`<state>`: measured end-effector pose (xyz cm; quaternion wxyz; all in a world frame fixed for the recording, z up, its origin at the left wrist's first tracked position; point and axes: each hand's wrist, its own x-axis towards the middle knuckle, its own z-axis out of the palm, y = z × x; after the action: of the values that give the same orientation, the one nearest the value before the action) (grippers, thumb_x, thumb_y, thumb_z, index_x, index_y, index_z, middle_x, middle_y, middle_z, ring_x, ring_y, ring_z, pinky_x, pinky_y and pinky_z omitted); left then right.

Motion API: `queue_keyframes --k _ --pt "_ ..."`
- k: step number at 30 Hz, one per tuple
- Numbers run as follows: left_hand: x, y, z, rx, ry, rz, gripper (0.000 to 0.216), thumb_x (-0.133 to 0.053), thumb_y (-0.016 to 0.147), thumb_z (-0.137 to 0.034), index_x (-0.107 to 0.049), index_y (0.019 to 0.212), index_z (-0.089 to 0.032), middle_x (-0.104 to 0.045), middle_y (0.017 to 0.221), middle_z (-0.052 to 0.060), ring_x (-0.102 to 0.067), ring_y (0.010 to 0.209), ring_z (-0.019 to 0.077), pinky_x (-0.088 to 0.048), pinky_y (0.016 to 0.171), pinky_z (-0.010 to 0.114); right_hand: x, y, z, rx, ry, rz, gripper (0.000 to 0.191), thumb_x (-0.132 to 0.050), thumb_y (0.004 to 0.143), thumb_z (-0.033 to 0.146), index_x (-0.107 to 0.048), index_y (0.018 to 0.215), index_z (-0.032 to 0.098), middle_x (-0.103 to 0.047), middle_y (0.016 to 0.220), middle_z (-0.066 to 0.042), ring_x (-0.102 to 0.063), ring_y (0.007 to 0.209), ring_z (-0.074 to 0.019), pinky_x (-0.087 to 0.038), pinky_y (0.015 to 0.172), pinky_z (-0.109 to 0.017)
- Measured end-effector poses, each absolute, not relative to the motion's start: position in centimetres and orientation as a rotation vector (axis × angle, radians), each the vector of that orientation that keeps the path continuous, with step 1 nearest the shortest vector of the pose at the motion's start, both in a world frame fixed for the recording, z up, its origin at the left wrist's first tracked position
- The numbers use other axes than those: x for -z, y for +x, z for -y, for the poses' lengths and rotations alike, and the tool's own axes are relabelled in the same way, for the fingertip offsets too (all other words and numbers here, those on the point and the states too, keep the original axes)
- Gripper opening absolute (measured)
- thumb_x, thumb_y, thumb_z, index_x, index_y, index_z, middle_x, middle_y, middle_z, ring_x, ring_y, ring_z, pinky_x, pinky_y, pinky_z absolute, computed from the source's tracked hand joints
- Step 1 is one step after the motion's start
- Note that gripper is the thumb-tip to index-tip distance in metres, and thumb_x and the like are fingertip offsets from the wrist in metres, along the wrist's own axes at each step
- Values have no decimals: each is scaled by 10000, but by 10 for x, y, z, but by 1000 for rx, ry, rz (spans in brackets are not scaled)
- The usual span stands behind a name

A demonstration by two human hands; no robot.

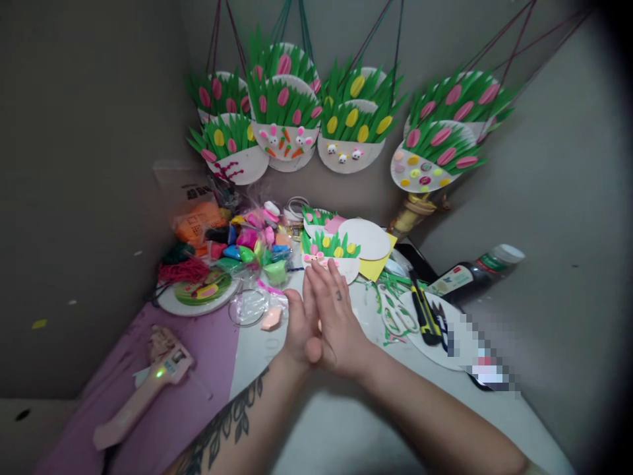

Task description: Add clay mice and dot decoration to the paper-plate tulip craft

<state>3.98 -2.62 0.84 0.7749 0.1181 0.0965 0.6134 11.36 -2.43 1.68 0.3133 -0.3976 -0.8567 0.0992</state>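
My left hand and my right hand are pressed palm to palm above the middle of the table, fingers straight and held together. A small peach-coloured spot shows between the palms, but what lies there is mostly hidden. Just beyond my fingertips stands a paper-plate basket with green paper grass, yellow and pink paper flowers and small pink figures. Left of my hands, a lump of peach modelling clay lies on the table near a clear round lid.
A pink glue gun with a green light lies at left. Bags of coloured clay are piled behind. White scissors, a yellow-black cutter and a dark bottle lie at right. Several finished baskets hang on the wall.
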Motion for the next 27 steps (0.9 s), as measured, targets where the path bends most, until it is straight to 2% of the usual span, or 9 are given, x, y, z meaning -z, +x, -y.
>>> queue_keyframes --k 4,11,17,20,24,25,27 --pt "-9 40 25 -1357 220 -200 697 -147 872 -690 -391 1414 -327 -418 1462 29 -318 1392 237 -301 1119 406 -16 114 23 -260 -1043 2269 1041 -57 703 866 -77 1504 201 -162 1554 -151 -7 1435 -399 -61 1101 -667" --pt "-11 40 23 -1343 161 -209 708 -114 882 -677 -388 1417 -303 -440 1444 50 -335 1383 231 -297 1121 422 -13 115 21 -250 -1046 2265 1039 -87 710 866 -75 1503 195 -165 1550 -155 -16 1435 -398 -82 1102 -665" --pt "-7 37 23 -1332 163 -214 715 -254 856 -709 -455 1370 -255 -415 1462 62 -308 1396 248 -311 1111 360 -11 110 20 -267 -1050 2208 1061 -99 692 880 -103 1497 189 -169 1548 -156 -41 1435 -390 -87 1110 -655" --pt "-10 33 22 -1271 55 -250 731 -289 852 -702 -425 1374 -209 -445 1431 119 -371 1362 273 -346 1090 389 -14 109 17 -350 -1070 2107 1035 -100 714 865 -169 1482 175 -211 1534 -162 -106 1432 -370 -122 1130 -614" --pt "-17 30 19 -1214 -99 -284 746 -269 851 -702 -345 1386 -188 -483 1378 185 -487 1268 306 -423 1006 484 -26 121 16 -555 -1005 1877 848 -61 823 759 -345 1399 204 -377 1442 -151 -318 1367 -307 -291 1108 -525" --pt "-19 29 19 -1207 -110 -270 742 -272 848 -706 -344 1379 -193 -483 1375 189 -503 1249 308 -439 983 492 -29 126 17 -560 -988 1852 763 -104 861 721 -412 1347 220 -426 1396 -142 -360 1340 -298 -318 1094 -516" --pt "-21 28 18 -1185 -117 -242 739 -276 836 -721 -363 1358 -204 -491 1364 185 -526 1220 305 -464 947 489 -34 138 21 -484 -973 1925 519 -325 908 613 -534 1209 245 -481 1321 -121 -378 1317 -302 -321 1084 -525"
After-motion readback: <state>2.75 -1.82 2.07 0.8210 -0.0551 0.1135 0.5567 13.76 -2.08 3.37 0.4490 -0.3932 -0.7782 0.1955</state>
